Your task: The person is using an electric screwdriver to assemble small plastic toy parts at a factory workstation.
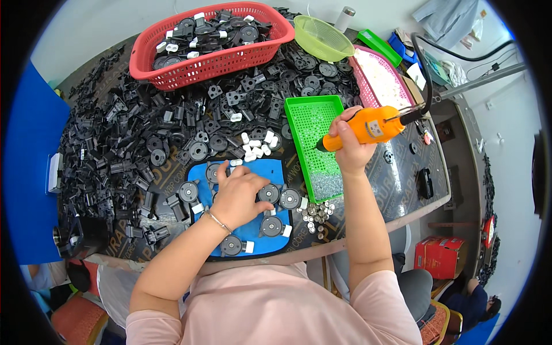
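My right hand (352, 144) is wrapped around an orange electric screwdriver (372, 126), its black nose pointing left over a green perforated tray (292, 123). Small silvery screws (328, 185) lie at the tray's near end. On a blue mat (267, 168) rests my left hand (238, 192), its thumb and forefinger at either side of a round black plastic part (268, 194); the other fingers reach forward. Around it are several similar black parts, such as one round part (271, 226) with a white end piece (286, 230). The hand hides part of the mat.
Heaped black plastic parts (123, 132) cover the left and back of the table. Behind them stands a red basket (215, 59) of parts, beside a yellow-green colander (323, 39) and a pink basket (357, 72). White pieces (259, 150) and small metal pieces (315, 215) lie near the mat.
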The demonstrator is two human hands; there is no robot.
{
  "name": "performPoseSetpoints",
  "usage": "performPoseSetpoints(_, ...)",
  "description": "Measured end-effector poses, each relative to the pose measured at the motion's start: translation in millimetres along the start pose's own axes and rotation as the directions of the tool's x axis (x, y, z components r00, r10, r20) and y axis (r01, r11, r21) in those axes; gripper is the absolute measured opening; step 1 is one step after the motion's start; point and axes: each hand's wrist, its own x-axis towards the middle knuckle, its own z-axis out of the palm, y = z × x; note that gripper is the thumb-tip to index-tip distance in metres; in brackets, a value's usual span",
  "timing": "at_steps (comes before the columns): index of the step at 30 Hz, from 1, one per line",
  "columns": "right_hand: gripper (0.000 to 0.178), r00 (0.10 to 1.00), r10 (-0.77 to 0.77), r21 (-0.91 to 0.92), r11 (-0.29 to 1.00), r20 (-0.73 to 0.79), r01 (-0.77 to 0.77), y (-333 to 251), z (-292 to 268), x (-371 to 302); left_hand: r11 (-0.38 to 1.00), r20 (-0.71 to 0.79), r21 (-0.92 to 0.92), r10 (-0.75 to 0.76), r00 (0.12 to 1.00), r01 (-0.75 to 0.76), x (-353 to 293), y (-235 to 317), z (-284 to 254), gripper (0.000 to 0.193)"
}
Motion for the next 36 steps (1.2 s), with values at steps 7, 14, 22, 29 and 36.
performPoseSetpoints(7,0.016,1.000,-0.024,-0.068,0.997,0.014,0.025,-2.3,-0.9,4.6,1.000,-0.006,0.005,0.004,1.000,-0.004,-1.2,0.2,0.5,0.046)
performPoseSetpoints(14,0.016,1.000,0.004,-0.064,0.998,-0.003,-0.004,-5.0,-0.3,2.7,1.000,-0.001,0.007,-0.004,1.000,0.004,-2.1,-0.4,1.1,0.046)
performPoseSetpoints(22,0.016,1.000,-0.005,-0.046,0.999,0.015,0.005,-3.4,-1.6,5.2,1.000,0.002,0.010,-0.002,1.000,0.002,-1.0,1.0,0.0,0.043)
performPoseSetpoints(29,0.016,1.000,0.021,-0.025,0.999,0.022,-0.021,1.9,-5.4,5.6,1.000,-0.002,0.006,0.004,1.000,-0.004,-1.5,0.3,0.9,0.043)
performPoseSetpoints(36,0.018,1.000,-0.010,-0.006,1.000,-0.014,0.010,-16.9,0.3,6.8,1.000,-0.010,0.004,0.010,1.000,-0.010,-2.0,0.5,1.6,0.045)
